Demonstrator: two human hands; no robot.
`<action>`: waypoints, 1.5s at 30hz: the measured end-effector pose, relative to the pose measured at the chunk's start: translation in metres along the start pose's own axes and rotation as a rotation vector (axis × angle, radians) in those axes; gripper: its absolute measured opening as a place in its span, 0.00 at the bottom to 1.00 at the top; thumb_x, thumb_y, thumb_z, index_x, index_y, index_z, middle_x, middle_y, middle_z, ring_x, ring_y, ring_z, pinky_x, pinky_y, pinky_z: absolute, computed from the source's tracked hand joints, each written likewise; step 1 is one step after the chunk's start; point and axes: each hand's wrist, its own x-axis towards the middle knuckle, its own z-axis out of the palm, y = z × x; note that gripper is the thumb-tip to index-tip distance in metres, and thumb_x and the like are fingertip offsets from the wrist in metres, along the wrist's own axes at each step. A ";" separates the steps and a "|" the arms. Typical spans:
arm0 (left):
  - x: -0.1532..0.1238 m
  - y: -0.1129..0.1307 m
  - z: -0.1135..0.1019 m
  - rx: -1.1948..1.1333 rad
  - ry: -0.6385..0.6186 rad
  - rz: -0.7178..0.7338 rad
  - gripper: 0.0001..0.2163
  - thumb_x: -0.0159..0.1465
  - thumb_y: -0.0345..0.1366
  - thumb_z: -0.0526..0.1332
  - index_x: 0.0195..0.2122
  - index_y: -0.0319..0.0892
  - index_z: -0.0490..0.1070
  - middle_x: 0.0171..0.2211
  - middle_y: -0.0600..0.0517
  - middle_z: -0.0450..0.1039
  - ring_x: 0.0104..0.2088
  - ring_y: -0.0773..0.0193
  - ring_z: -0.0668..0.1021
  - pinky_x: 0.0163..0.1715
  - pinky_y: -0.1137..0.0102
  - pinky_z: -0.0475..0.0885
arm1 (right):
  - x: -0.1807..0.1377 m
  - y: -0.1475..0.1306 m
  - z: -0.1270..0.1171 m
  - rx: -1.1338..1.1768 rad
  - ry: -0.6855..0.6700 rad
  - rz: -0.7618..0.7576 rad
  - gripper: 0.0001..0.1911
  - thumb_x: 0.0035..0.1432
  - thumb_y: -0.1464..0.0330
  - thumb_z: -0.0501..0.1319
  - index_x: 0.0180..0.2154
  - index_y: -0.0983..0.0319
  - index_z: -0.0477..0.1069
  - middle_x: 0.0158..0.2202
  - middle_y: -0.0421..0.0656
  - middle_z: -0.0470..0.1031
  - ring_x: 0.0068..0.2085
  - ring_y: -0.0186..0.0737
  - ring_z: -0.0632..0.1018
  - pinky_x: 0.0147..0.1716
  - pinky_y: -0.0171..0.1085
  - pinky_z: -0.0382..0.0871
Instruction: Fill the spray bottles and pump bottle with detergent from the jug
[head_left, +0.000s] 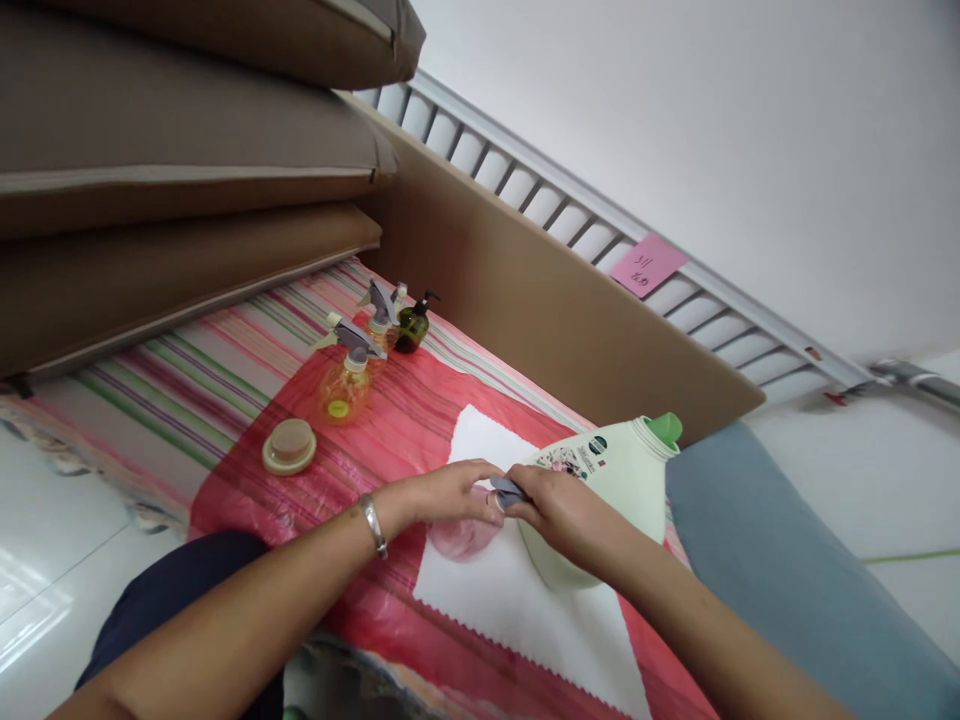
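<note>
A clear spray bottle with a pinkish body (459,540) stands on a white cloth (517,610) with a zigzag edge. My left hand (450,490) is closed round its upper part, a silvery bangle on the wrist. My right hand (559,505) grips the grey spray head (506,490) at the bottle's neck; whether the head is screwed on cannot be told. Just beyond my right hand is a large pale green jug (622,480) with a green cap (664,428), partly hidden by my hand and forearm.
Two amber spray bottles (346,390) and a dark green pump bottle (412,328) stand at the back left. A cream lid-like disc (289,446) lies on the red sheet (375,450). Stacked brown cushions (187,120) and a brown board (540,290) border the striped cloth.
</note>
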 end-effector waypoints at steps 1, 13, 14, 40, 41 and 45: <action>0.000 0.000 0.002 0.017 0.031 -0.016 0.21 0.45 0.32 0.68 0.41 0.42 0.68 0.32 0.56 0.71 0.35 0.63 0.72 0.34 0.71 0.67 | 0.000 0.000 0.000 -0.001 0.000 0.003 0.05 0.57 0.67 0.54 0.30 0.61 0.64 0.28 0.42 0.72 0.28 0.36 0.71 0.27 0.32 0.55; -0.001 0.000 -0.001 0.041 -0.027 -0.030 0.22 0.44 0.35 0.69 0.41 0.42 0.68 0.35 0.55 0.70 0.37 0.62 0.72 0.37 0.70 0.66 | 0.000 0.003 0.005 -0.023 0.017 0.001 0.04 0.56 0.67 0.55 0.30 0.60 0.63 0.28 0.41 0.72 0.28 0.36 0.71 0.27 0.33 0.54; -0.001 0.000 0.003 0.084 0.029 -0.028 0.26 0.41 0.36 0.71 0.42 0.42 0.67 0.36 0.54 0.70 0.37 0.61 0.71 0.37 0.69 0.66 | 0.000 0.002 0.004 -0.022 0.017 0.001 0.03 0.56 0.68 0.55 0.30 0.60 0.63 0.28 0.41 0.72 0.28 0.36 0.71 0.27 0.33 0.54; -0.001 -0.005 0.006 0.262 0.126 -0.005 0.29 0.38 0.40 0.73 0.42 0.41 0.67 0.35 0.52 0.70 0.39 0.58 0.72 0.39 0.66 0.67 | -0.001 -0.003 0.003 0.001 0.004 0.020 0.03 0.55 0.67 0.55 0.31 0.60 0.64 0.28 0.41 0.73 0.28 0.37 0.71 0.27 0.32 0.54; 0.000 -0.007 0.009 0.290 0.160 -0.006 0.27 0.39 0.41 0.72 0.39 0.40 0.67 0.33 0.53 0.69 0.37 0.58 0.72 0.38 0.66 0.67 | -0.001 -0.003 0.003 0.002 0.003 0.020 0.04 0.55 0.66 0.55 0.30 0.60 0.64 0.27 0.41 0.73 0.28 0.37 0.71 0.26 0.32 0.54; 0.003 -0.010 0.006 0.240 0.093 0.057 0.15 0.46 0.35 0.69 0.34 0.40 0.69 0.32 0.54 0.69 0.37 0.61 0.71 0.39 0.68 0.66 | 0.000 -0.003 0.004 -0.001 0.005 0.032 0.07 0.56 0.64 0.55 0.28 0.60 0.62 0.26 0.41 0.72 0.26 0.36 0.70 0.25 0.32 0.53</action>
